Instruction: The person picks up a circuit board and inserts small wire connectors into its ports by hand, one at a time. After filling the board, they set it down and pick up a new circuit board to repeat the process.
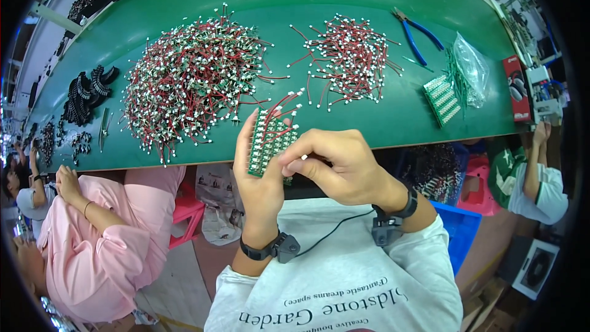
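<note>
Head view: left hand (258,175) grips a small green circuit board (270,142) upright at the near edge of the green counter (369,117), likely so its face is reachable. Right hand (335,166) pinches at the board's lower edge; what's between the fingertips is too small to tell. Red leads (286,101) stick out the top. Big wire pile (190,80) just behind, smaller pile (350,61) well apart. Board's back is hidden by the palm.
</note>
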